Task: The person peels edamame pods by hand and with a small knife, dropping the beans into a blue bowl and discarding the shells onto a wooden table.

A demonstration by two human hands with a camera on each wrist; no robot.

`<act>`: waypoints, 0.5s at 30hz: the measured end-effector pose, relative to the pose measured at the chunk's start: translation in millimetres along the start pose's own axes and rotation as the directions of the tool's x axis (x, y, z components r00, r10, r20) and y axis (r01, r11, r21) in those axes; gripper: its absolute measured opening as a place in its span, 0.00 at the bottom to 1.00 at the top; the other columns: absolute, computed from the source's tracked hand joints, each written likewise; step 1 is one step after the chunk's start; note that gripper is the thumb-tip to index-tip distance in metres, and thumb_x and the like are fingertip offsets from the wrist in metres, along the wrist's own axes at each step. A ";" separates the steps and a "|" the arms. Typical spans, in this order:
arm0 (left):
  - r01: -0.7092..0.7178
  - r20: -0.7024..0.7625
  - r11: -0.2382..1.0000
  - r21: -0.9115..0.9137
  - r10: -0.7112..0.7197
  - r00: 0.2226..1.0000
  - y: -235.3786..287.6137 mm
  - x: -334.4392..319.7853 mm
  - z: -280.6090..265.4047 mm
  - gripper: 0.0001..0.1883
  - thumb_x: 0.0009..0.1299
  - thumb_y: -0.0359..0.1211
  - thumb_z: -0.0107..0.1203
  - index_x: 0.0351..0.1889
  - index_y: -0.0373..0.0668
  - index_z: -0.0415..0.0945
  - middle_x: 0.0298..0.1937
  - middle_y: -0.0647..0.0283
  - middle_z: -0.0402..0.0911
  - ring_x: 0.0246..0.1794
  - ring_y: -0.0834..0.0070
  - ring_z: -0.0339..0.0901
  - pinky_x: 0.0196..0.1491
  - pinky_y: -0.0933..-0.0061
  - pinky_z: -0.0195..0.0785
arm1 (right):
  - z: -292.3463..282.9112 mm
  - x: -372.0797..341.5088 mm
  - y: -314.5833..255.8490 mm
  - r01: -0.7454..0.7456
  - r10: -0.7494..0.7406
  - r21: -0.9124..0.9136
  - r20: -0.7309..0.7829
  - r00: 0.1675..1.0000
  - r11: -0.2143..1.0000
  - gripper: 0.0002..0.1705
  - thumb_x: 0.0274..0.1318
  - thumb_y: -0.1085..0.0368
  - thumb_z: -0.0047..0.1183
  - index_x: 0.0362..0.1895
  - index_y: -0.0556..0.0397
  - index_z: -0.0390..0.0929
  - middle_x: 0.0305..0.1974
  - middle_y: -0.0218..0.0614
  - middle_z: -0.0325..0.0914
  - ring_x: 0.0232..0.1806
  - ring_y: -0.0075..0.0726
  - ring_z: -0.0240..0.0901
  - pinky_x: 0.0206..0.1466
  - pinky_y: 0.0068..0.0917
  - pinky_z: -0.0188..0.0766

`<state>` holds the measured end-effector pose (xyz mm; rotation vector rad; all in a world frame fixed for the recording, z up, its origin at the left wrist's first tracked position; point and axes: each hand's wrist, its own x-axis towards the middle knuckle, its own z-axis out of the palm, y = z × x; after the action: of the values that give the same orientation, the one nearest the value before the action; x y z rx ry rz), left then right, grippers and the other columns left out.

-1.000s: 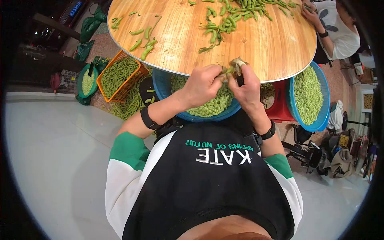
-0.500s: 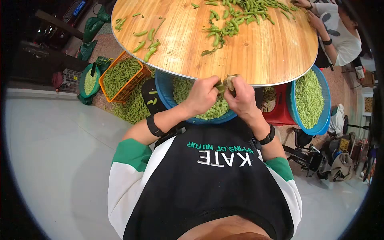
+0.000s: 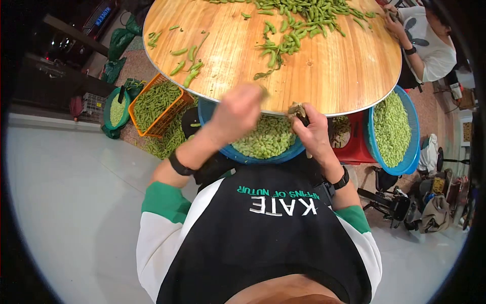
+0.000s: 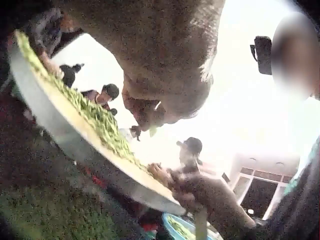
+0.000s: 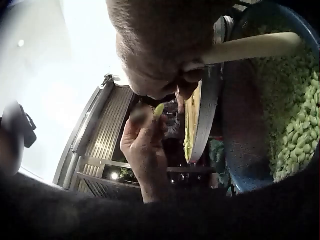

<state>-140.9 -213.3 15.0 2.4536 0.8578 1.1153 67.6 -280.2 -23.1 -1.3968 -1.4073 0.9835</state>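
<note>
Blurred in the head view, my left hand (image 3: pixel 236 112) is at the table's near edge, apart from the right. In the right wrist view that left hand (image 5: pixel 145 155) pinches a small green pod (image 5: pixel 158 110); a green bit (image 4: pixel 153 131) shows below the left hand (image 4: pixel 170 65) in the left wrist view. My right hand (image 3: pixel 315 133) has its fingers curled round a pale handle (image 5: pixel 260 47), which sticks out of the fist. Brownish coverings (image 3: pixel 297 109) show at the right fingertips. Below the hands, a blue basket (image 3: pixel 238 157) holds shelled green beans (image 3: pixel 266 139).
Green pods (image 3: pixel 304 15) lie heaped on the round wooden table (image 3: pixel 334 76), with a few at its left. An orange crate (image 3: pixel 167 117) of pods stands left. To the right are a red stool (image 3: pixel 357 144) and another blue basket (image 3: pixel 405 164). Another person (image 3: pixel 430 43) sits across.
My hands have come apart: the left has moved leftward, away from the right, which stays near the table edge. The table sits slightly lower in the head view.
</note>
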 end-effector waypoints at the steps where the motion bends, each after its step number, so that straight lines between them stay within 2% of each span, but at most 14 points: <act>1: 0.058 0.042 0.972 0.229 -0.069 0.997 -6.7 12.8 -14.0 0.07 0.58 0.24 0.52 0.35 0.37 0.74 0.33 0.52 0.76 0.37 0.54 0.74 0.39 0.58 0.67 | 1.0 0.0 2.0 0.003 -0.003 0.002 -0.004 1.000 1.000 0.07 0.51 0.70 0.55 0.31 0.60 0.71 0.24 0.40 0.76 0.24 0.29 0.71 0.27 0.28 0.67; 2: 0.101 0.065 0.888 0.449 -0.145 0.987 -15.9 26.0 -24.6 0.08 0.58 0.23 0.52 0.36 0.37 0.76 0.34 0.51 0.77 0.38 0.55 0.75 0.41 0.58 0.68 | 3.4 -0.6 4.2 0.074 -0.077 0.050 0.063 0.995 0.996 0.07 0.51 0.72 0.55 0.36 0.60 0.73 0.26 0.36 0.76 0.24 0.26 0.70 0.28 0.25 0.66; 3: 0.036 0.060 0.866 0.498 -0.076 0.995 -33.3 35.9 -25.1 0.09 0.58 0.23 0.51 0.36 0.37 0.76 0.35 0.51 0.77 0.40 0.54 0.74 0.43 0.57 0.67 | 5.5 -1.3 4.8 0.140 -0.152 0.102 0.128 0.980 0.985 0.10 0.52 0.73 0.55 0.40 0.60 0.76 0.28 0.32 0.76 0.25 0.23 0.69 0.30 0.23 0.66; 4: -0.028 0.059 0.837 0.547 -0.006 0.998 -53.1 45.4 -21.5 0.09 0.58 0.23 0.51 0.37 0.37 0.75 0.36 0.50 0.77 0.41 0.54 0.73 0.45 0.56 0.67 | 8.1 -1.3 1.8 0.142 -0.155 0.104 0.128 0.980 0.984 0.10 0.52 0.73 0.55 0.40 0.60 0.76 0.28 0.32 0.76 0.25 0.23 0.69 0.30 0.23 0.66; 5: -0.031 0.060 0.835 0.549 -0.002 0.998 -71.2 56.1 -12.4 0.09 0.58 0.23 0.51 0.37 0.37 0.75 0.36 0.50 0.77 0.41 0.54 0.73 0.45 0.56 0.67 | 11.4 -0.8 -2.9 0.242 -0.239 0.003 0.166 0.957 0.970 0.10 0.51 0.70 0.57 0.39 0.59 0.76 0.29 0.38 0.75 0.28 0.33 0.71 0.32 0.28 0.68; 6: -0.024 0.076 0.890 0.456 -0.012 0.997 -88.3 67.1 1.9 0.09 0.58 0.24 0.51 0.37 0.37 0.76 0.37 0.50 0.77 0.43 0.53 0.73 0.47 0.56 0.67 | 13.0 -0.2 -5.5 0.340 -0.314 -0.096 0.212 0.925 0.936 0.11 0.50 0.68 0.59 0.37 0.58 0.75 0.30 0.44 0.74 0.31 0.43 0.74 0.35 0.33 0.69; 7: -0.015 0.093 0.934 0.357 -0.020 0.995 -102.9 76.0 15.6 0.09 0.58 0.25 0.51 0.36 0.37 0.76 0.37 0.50 0.77 0.45 0.53 0.72 0.48 0.56 0.66 | 13.1 0.3 -3.9 0.297 -0.260 -0.116 0.257 0.931 0.948 0.14 0.49 0.68 0.59 0.42 0.57 0.75 0.30 0.45 0.72 0.34 0.49 0.72 0.38 0.35 0.69; 11: -0.002 0.071 0.939 0.344 -0.024 0.997 -133.4 95.8 50.5 0.07 0.58 0.26 0.51 0.33 0.35 0.76 0.36 0.46 0.78 0.41 0.49 0.74 0.44 0.55 0.69 | 7.5 -0.5 -7.0 0.350 -0.300 -0.169 0.264 0.917 0.921 0.18 0.51 0.68 0.56 0.48 0.58 0.73 0.30 0.45 0.74 0.32 0.48 0.72 0.38 0.36 0.69; 13: 0.188 0.120 0.959 0.211 -0.216 0.969 -130.1 100.3 50.0 0.08 0.57 0.26 0.52 0.33 0.35 0.77 0.35 0.44 0.78 0.38 0.45 0.74 0.44 0.54 0.69 | 8.0 -3.0 3.0 0.216 -0.233 0.102 0.194 0.953 0.971 0.20 0.56 0.69 0.50 0.54 0.59 0.70 0.30 0.41 0.76 0.28 0.37 0.73 0.35 0.31 0.70; 14: 0.187 0.121 0.960 0.211 -0.215 0.969 -128.7 100.5 46.1 0.08 0.57 0.26 0.52 0.33 0.35 0.77 0.35 0.44 0.78 0.38 0.45 0.74 0.44 0.54 0.69 | 5.1 -3.1 0.7 0.216 -0.232 0.102 0.193 0.953 0.971 0.20 0.56 0.69 0.50 0.54 0.59 0.70 0.30 0.41 0.76 0.28 0.37 0.73 0.35 0.31 0.70; 15: 0.254 0.166 0.941 0.224 -0.293 0.941 -128.6 98.8 39.2 0.07 0.58 0.26 0.53 0.34 0.34 0.77 0.34 0.47 0.79 0.34 0.50 0.75 0.39 0.57 0.70 | 1.0 -3.3 -4.5 0.079 -0.112 0.170 0.191 0.975 0.982 0.20 0.58 0.69 0.47 0.56 0.58 0.69 0.30 0.37 0.76 0.27 0.30 0.71 0.32 0.27 0.69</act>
<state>-110.4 -52.6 -18.0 2.4471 1.2540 0.7036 65.2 -283.7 -19.2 -1.1255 -1.4907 1.1734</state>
